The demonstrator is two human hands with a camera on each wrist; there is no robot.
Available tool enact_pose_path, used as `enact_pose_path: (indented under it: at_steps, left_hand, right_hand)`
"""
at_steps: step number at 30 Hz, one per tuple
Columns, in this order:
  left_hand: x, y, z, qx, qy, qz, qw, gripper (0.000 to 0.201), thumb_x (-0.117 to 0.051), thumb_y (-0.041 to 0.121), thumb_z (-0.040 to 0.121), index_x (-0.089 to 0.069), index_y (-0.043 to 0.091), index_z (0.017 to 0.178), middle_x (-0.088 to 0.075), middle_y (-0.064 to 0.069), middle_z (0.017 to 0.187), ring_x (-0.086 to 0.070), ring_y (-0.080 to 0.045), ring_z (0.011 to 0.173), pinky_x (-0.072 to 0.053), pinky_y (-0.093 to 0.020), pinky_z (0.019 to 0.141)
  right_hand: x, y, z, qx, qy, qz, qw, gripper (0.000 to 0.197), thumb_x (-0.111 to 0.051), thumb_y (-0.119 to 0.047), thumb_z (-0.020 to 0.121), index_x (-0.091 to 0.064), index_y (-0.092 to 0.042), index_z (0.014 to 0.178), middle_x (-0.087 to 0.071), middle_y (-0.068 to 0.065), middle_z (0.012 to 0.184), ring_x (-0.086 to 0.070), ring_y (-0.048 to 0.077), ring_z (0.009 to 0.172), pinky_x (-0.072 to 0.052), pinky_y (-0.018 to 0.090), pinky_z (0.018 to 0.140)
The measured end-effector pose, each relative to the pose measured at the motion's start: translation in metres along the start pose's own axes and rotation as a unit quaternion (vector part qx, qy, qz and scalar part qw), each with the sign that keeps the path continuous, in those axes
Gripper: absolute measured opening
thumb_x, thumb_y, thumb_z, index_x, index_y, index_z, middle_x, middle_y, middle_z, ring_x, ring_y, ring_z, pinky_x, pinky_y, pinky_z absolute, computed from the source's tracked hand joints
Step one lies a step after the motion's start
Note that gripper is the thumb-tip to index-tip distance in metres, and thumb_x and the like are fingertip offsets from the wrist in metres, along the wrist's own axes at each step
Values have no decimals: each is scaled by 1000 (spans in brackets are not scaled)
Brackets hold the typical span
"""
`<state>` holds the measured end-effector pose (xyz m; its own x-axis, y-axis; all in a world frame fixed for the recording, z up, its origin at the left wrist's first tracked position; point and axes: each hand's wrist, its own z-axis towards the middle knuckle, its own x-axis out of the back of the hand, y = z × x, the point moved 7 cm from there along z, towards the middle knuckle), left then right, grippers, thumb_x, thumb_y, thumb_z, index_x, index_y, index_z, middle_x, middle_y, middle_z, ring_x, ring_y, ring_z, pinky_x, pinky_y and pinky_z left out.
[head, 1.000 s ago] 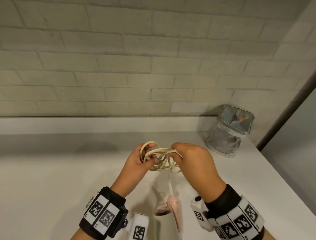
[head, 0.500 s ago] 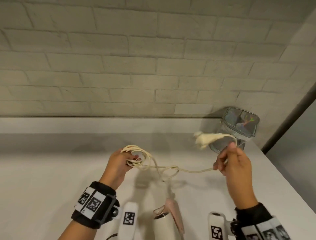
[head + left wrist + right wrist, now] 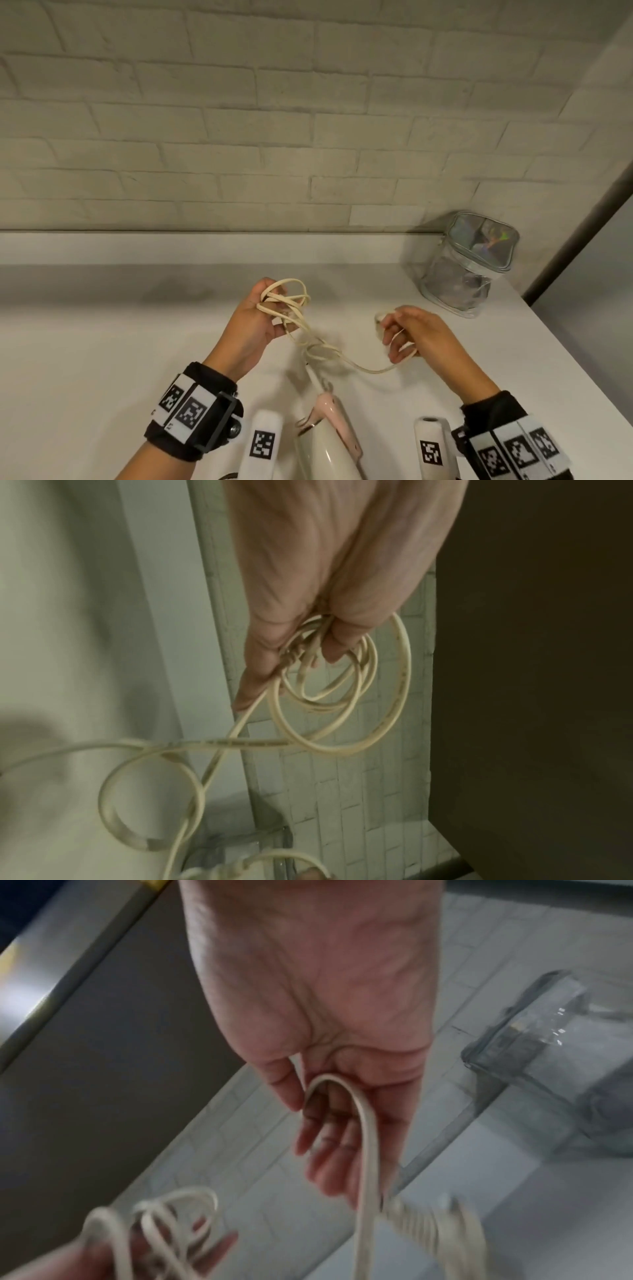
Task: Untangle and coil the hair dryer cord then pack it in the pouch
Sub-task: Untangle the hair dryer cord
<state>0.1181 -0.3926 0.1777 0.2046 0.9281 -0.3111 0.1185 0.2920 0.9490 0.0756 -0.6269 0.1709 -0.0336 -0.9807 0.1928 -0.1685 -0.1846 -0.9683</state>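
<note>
Pinched between thumb and curled fingers, a bundle of loose loops of the cream cord [image 3: 286, 301] sits in the left hand [image 3: 255, 320]; the left wrist view shows several rings hanging from that pinch, one strand crossing over another below it. The right hand [image 3: 409, 334] holds the plug end [image 3: 379, 318] at its fingertips, with the cord bent in a hoop through the loosely curled fingers [image 3: 323, 1139].

Between the two hands the cord sags and forms a small twisted loop [image 3: 317, 351] just above the hair dryer [image 3: 325, 442], which lies on the white counter [image 3: 102, 377] close to the person.

To do this step well, I would judge the twist should be worked out before any more coiling: keep the left pinch firm so the gathered rings do not spill, and let the right hand roll the plug to release the twist instead of pulling hard, since tension would probably tighten the small loop into a knot. Rings of even size will likely fit better.

Standing well to the right by the brick wall [image 3: 239, 137], the clear pouch [image 3: 469, 267] has nothing of the dryer in it yet.
</note>
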Motion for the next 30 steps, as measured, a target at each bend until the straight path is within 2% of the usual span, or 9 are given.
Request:
enact_pose_path:
  at_steps: [4,7,12,14,17,20,24,26,30]
  left_hand:
    - [-8,-6,-3,-3,-16,5,1000,29,-37,-6,90,-47,17,74,-66,1,79,-63,-12,66,-50,-30,64]
    - [-15,-7,-5,-12,-34,-13,999,37,-40,-6,88,-52,21,68,-71,7,81,-65,-11,67,-49,-36,71]
    - [-20,-3,-12,-20,-66,-33,997,24,-51,5,73,-57,25,61,-72,6,85,-62,-26,83,-41,-51,93]
    - [-11,-5,-19,-32,-90,31,995,10,-62,13,71,-54,19,72,-70,5,87,-63,-22,95,-42,-44,94]
    - [20,-20,-36,-13,-159,244,956,53,-71,34,64,-45,22,108,-67,13,108,-60,-9,110,-44,-21,90]
    - [39,-34,-54,68,-260,315,910,67,-46,0,67,-46,35,124,-58,19,126,-48,-3,124,-34,-21,102]
    - [39,-16,-38,-24,-85,311,946,43,-51,7,69,-69,39,91,-64,10,110,-54,3,107,-38,-12,87]
    - [26,-8,-30,-102,-10,413,905,24,-59,24,77,-65,41,94,-50,13,116,-51,3,108,-33,-18,99]
    - [-13,-15,-14,-160,4,691,705,29,-59,29,82,-60,36,111,-49,6,138,-32,-25,138,16,-59,107]
  right_hand:
    - [-12,24,0,51,22,-414,909,43,-51,-13,90,-45,-15,132,-52,6,132,-48,23,120,-39,27,98]
    - [-53,27,-8,132,-94,-434,887,75,-64,-25,82,-20,-27,143,-24,-7,150,-21,13,137,-20,35,115]
    - [-87,45,8,113,-115,-285,945,28,-60,-12,83,-57,-24,108,-65,1,109,-61,17,97,-49,37,90]
    - [-79,43,16,107,-80,-269,954,18,-55,-6,86,-63,-22,87,-67,3,84,-63,20,76,-53,38,72]
    - [-60,32,24,118,-34,-283,951,12,-58,-9,86,-68,-13,82,-63,-3,74,-54,5,62,-46,24,63]
    - [-51,19,22,153,14,-287,945,16,-59,-4,84,-72,-12,89,-67,2,86,-61,13,73,-51,29,74]
    - [-59,3,9,256,46,-346,901,21,-61,-3,83,-71,-11,100,-72,6,93,-65,19,84,-51,25,79]
    - [-61,-3,4,290,56,-356,887,21,-64,-3,81,-71,-11,99,-73,7,89,-67,20,78,-53,24,75]
    - [-64,-9,0,328,45,-406,852,27,-74,5,67,-74,-10,89,-71,5,72,-66,24,59,-56,25,56]
